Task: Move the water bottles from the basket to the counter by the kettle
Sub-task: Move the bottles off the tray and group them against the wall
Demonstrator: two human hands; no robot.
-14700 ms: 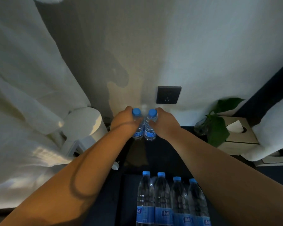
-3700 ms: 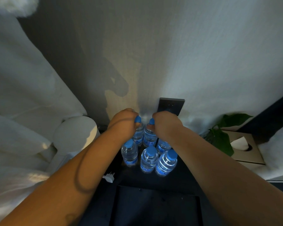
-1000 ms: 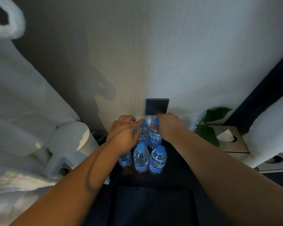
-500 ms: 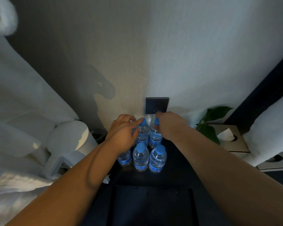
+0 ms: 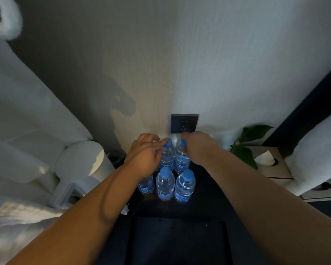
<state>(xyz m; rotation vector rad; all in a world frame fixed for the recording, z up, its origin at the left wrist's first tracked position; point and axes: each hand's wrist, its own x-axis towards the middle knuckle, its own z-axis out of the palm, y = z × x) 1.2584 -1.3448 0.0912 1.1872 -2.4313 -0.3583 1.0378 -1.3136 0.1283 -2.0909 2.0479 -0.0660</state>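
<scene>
5 water bottles (image 5: 165, 185) clustered on dark counter (image 5: 204, 190) beside white kettle (image 5: 82, 167), left hand (image 5: 144, 156) fingers loosened over a cap, right hand (image 5: 197, 148) pinching another cap

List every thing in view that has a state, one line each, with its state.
Left hand: fingers open, fingertip against a back-row cap.
Right hand: curled over a back-row bottle's cap.
Bottles: upright, capped, clustered on the counter.
Basket: no bottles seen inside.
Kettle: lid shut, standing left of the bottles.
Socket: nothing plugged in.
Tissue box: a tissue sticking out.
</scene>
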